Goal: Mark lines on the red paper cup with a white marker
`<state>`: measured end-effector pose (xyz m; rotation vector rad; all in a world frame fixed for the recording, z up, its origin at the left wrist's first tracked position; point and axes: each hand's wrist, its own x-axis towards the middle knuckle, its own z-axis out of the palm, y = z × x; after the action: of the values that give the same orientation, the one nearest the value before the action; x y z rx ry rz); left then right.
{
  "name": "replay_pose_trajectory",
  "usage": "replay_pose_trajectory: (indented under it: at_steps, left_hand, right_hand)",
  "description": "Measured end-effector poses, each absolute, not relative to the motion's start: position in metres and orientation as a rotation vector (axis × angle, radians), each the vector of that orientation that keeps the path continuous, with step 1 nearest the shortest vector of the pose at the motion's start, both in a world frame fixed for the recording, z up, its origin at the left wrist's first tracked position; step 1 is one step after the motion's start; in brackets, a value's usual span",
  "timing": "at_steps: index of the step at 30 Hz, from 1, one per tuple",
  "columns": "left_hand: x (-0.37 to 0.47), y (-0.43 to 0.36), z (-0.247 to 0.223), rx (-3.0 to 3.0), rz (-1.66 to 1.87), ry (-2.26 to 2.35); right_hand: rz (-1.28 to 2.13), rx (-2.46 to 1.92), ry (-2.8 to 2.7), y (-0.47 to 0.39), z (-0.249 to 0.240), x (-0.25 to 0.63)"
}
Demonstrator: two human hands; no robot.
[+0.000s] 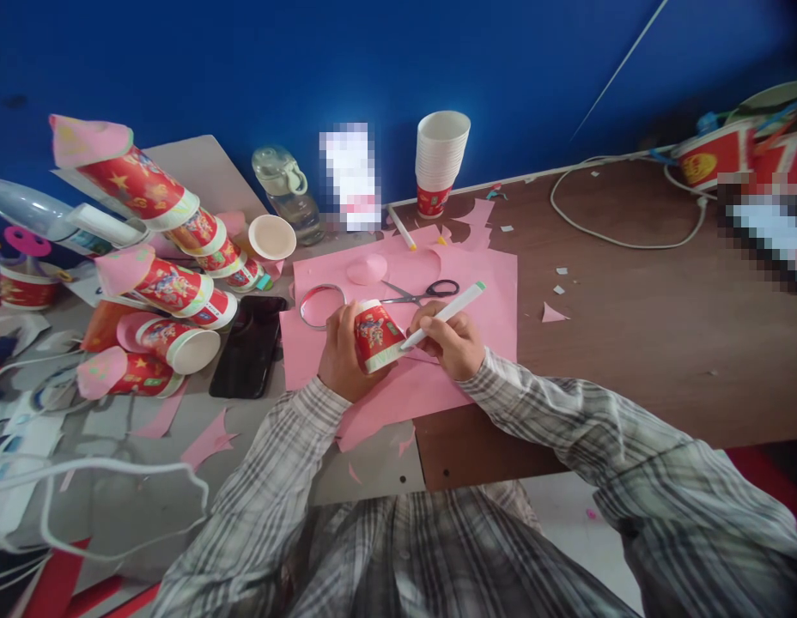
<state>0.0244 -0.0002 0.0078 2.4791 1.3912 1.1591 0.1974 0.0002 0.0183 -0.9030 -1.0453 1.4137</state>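
The front of your plaid shirt [424, 549] lay nearest the camera, with both sleeves reaching forward over the desk [630, 335]. Your left hand [343, 360] had its fingers wrapped around the red paper cup [376, 335], which lay tilted on its side just above the pink paper [489, 322], its pale rim band turned toward your right. The fingers of your right hand [459, 343] were closed on the white marker [453, 309], pinched near its tip, and that tip met the band close to the cup's edge.

Even marks there called for light pressure, since a thin paper wall could give under the nib. A firm but soft left grip suited it: enough to stop the cup rolling, not enough to dent it. Turning the cup in small steps, rather than stretching the marker around the curve, would have kept the nib at one angle. Fingertips were best kept off fresh ink, which could smear. The scissors [442, 288] lay just beyond your hands, so a low wrist and short strokes made sense.
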Motion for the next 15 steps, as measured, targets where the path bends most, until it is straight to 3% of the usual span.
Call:
replay_pose_trajectory:
  at_steps: [9,15]
  left_hand:
    - [0.021,0.001,0.006,2.438,1.114,1.388]
    - [0.022,0.001,0.006,2.424,1.142,1.37]
  right_hand:
    - [1.323,-0.978,-1.069,0.002,0.019,0.197]
    - [1.438,-0.926,-0.972,0.002,0.012,0.198]
